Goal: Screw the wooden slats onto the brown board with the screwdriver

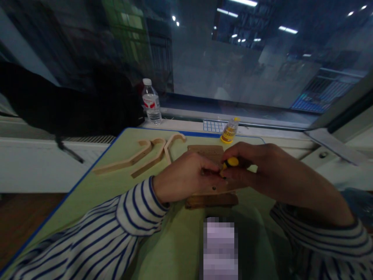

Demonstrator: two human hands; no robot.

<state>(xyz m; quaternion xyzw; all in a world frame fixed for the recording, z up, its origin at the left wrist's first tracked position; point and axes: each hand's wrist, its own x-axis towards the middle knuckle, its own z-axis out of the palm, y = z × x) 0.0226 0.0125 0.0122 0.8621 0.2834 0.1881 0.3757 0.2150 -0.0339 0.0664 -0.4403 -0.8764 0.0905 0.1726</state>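
- Right hand (pixel 262 165): grip closed on the yellow-and-black handle of a small tool (pixel 232 161), likely a screwdriver; tip hidden.
- Left hand (pixel 189 175): at 9 o'clock of the tool, fingertips bunched narrow by its lower end; can't tell whether they pinch a screw or just brace wood.
- Work is mid-bench (pixel 112 202), below the hands: a wooden strip (pixel 229 187) with a dark hole (pixel 214 188), plus a far board (pixel 205 149) towards 12 and a near board (pixel 212 202) at 6. Joints covered — can't confirm.
- Bent wooden pieces (pixel 148 163) lie at 10 o'clock, apart from the boards.
- Yellow-capped bottle (pixel 229 132) near 12, at the bench's far edge; water bottle (pixel 151 105) at 11, on the sill.
- Risks, my judgement: a tilted tool could slip sideways into the left fingertips — they're right beside it. A loose brace could let the strip twist. Right knuckles swinging towards 12 could knock the yellow-capped bottle.
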